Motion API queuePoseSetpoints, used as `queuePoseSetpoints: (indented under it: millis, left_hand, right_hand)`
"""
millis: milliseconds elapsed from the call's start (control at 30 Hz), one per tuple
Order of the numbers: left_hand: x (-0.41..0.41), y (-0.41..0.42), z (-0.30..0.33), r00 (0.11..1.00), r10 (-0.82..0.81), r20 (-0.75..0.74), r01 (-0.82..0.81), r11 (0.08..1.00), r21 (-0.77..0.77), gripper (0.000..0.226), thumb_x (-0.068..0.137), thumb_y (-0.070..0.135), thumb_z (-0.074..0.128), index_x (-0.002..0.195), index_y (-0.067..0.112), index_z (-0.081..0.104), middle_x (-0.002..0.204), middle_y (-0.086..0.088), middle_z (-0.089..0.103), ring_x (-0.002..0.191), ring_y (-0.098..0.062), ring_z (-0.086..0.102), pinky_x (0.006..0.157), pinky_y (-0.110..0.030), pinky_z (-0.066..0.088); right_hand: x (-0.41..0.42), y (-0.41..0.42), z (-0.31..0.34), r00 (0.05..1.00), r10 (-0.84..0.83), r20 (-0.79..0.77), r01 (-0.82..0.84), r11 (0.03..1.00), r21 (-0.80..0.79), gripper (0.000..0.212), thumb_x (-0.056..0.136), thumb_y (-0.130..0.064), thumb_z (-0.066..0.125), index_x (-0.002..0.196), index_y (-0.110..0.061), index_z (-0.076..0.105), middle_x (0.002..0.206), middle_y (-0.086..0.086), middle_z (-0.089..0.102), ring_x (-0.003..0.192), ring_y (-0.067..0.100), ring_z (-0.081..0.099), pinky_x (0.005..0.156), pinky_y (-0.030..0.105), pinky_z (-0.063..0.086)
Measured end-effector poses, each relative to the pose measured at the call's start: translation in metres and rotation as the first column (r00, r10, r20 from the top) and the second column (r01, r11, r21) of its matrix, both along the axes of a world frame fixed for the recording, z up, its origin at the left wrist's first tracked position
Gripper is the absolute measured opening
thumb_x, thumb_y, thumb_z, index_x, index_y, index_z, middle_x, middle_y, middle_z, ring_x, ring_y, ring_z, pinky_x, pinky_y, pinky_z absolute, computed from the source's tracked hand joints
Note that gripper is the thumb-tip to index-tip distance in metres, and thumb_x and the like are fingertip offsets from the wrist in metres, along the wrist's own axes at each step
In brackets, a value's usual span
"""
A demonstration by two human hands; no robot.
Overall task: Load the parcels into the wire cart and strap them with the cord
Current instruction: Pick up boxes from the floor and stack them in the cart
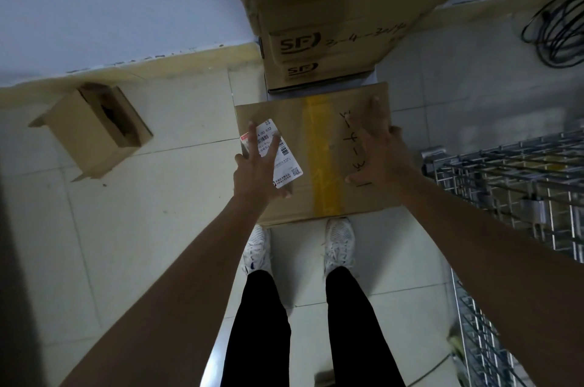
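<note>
Two bare arms reach down and forward over a flat cardboard parcel [319, 152] lying on the tiled floor [158, 228] just ahead of the person's white sneakers [339, 241]; left hand [257, 171] is spread, fingers straight and splayed, lying over the white shipping label [284, 162] near the parcel's left edge, gripping nothing; right hand [377, 149] is also spread wide, fingers straight, palm down on the parcel's right side, outer fingers reaching past its right edge, thumb pointing toward the yellow tape strip [322, 159] that runs down the middle of the top; whether the palms press the cardboard or sit just above it can't be told; black handwriting runs between the tape and the right hand.

Both forearms are extended nearly straight, converging on the parcel; black trouser legs [347, 323] below. Wire cart [512, 190] stands just right of the parcel, near the right forearm. Stack of SF-marked boxes [316, 51] sits at the parcel's far edge against the wall [110, 1]; coiled black cord [556, 29] lies on the floor at far right, beyond the cart; small open carton [94, 130] lies tipped at the left, well apart from the parcel.
</note>
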State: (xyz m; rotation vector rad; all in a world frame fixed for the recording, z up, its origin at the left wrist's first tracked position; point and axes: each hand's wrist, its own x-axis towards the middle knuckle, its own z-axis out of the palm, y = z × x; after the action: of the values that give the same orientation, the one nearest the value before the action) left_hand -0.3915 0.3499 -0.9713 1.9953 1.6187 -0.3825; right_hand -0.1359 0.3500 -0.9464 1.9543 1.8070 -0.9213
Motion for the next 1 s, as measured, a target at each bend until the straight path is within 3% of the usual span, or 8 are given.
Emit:
queuePoseSetpoints:
  millis: [233, 367, 467, 633, 700, 800, 1000]
  left_hand:
    - [-0.002, -0.013, 0.01, 1.0, 0.0, 0.013, 0.0, 1.0, 0.007, 0.131, 0.052, 0.066, 0.081, 0.153, 0.031, 0.005, 0.157, -0.016, -0.023, 0.13, -0.046, 0.032, 0.091, -0.048, 0.048]
    - [0.001, -0.026, 0.053, 0.999, -0.039, -0.003, 0.039, 0.999, -0.022, 0.129, 0.052, 0.074, 0.075, 0.153, 0.033, 0.004, 0.157, -0.014, -0.025, 0.126, -0.044, 0.037, 0.087, -0.046, 0.051]
    - [0.007, -0.029, 0.104, 0.998, -0.065, 0.01, 0.065, 0.997, -0.05, 0.124, 0.056, 0.077, 0.07, 0.153, 0.035, 0.004, 0.157, -0.008, -0.026, 0.121, -0.04, 0.039, 0.088, -0.045, 0.051]
    - [0.025, -0.025, 0.204, 0.981, -0.181, 0.076, 0.19, 0.973, -0.13, 0.12, 0.062, 0.074, 0.07, 0.151, 0.039, -0.003, 0.156, -0.002, -0.029, 0.13, -0.037, 0.03, 0.098, -0.044, 0.044]
    - [0.034, -0.023, 0.25, 0.962, -0.257, 0.088, 0.267, 0.956, -0.125, 0.12, 0.063, 0.073, 0.07, 0.152, 0.037, -0.003, 0.156, -0.003, -0.029, 0.137, -0.04, 0.021, 0.103, -0.045, 0.041]
    - [0.047, -0.014, 0.32, 0.918, -0.391, 0.068, 0.394, 0.919, -0.032, 0.119, 0.064, 0.073, 0.068, 0.153, 0.034, -0.001, 0.157, -0.006, -0.026, 0.143, -0.039, 0.011, 0.108, -0.046, 0.035]
    - [0.087, 0.016, 0.429, 0.863, -0.504, 0.024, 0.496, 0.856, 0.145, 0.122, 0.057, 0.075, 0.071, 0.152, 0.035, 0.007, 0.159, -0.006, -0.021, 0.141, -0.04, 0.014, 0.105, -0.051, 0.038]
  right_hand:
    - [0.002, -0.009, 0.023, 0.999, 0.031, 0.016, -0.031, 0.999, -0.006, 0.128, 0.056, -0.057, 0.086, 0.15, -0.048, 0.0, 0.155, -0.001, -0.034, 0.129, 0.041, 0.03, 0.084, 0.045, 0.048]
    - [0.005, -0.033, 0.06, 1.0, 0.009, 0.006, -0.009, 1.0, -0.013, 0.132, 0.055, -0.059, 0.085, 0.151, -0.046, -0.004, 0.154, 0.002, -0.037, 0.129, 0.045, 0.03, 0.097, 0.049, 0.042]
    - [0.009, -0.059, 0.106, 0.996, -0.086, -0.01, 0.086, 0.996, -0.028, 0.132, 0.055, -0.059, 0.085, 0.151, -0.045, -0.005, 0.154, -0.001, -0.038, 0.134, 0.048, 0.024, 0.1, 0.051, 0.042]
    - [0.02, -0.102, 0.202, 0.976, -0.216, 0.026, 0.216, 0.976, 0.02, 0.132, 0.053, -0.067, 0.08, 0.15, -0.047, -0.007, 0.154, 0.0, -0.037, 0.133, 0.049, 0.027, 0.094, 0.052, 0.048]
    - [0.021, -0.115, 0.247, 0.964, -0.262, 0.043, 0.26, 0.965, 0.039, 0.124, 0.06, -0.066, 0.074, 0.15, -0.045, -0.009, 0.155, 0.004, -0.034, 0.137, 0.051, 0.023, 0.099, 0.053, 0.044]
    - [0.025, -0.126, 0.313, 0.948, -0.311, 0.066, 0.302, 0.946, 0.12, 0.112, 0.071, -0.059, 0.069, 0.152, -0.039, -0.005, 0.156, 0.012, -0.03, 0.139, 0.051, 0.021, 0.107, 0.052, 0.036]
    - [0.047, -0.137, 0.419, 0.896, -0.439, 0.063, 0.406, 0.87, 0.279, 0.124, 0.057, -0.067, 0.073, 0.151, -0.037, -0.002, 0.157, 0.012, -0.025, 0.139, 0.05, 0.022, 0.106, 0.058, 0.036]
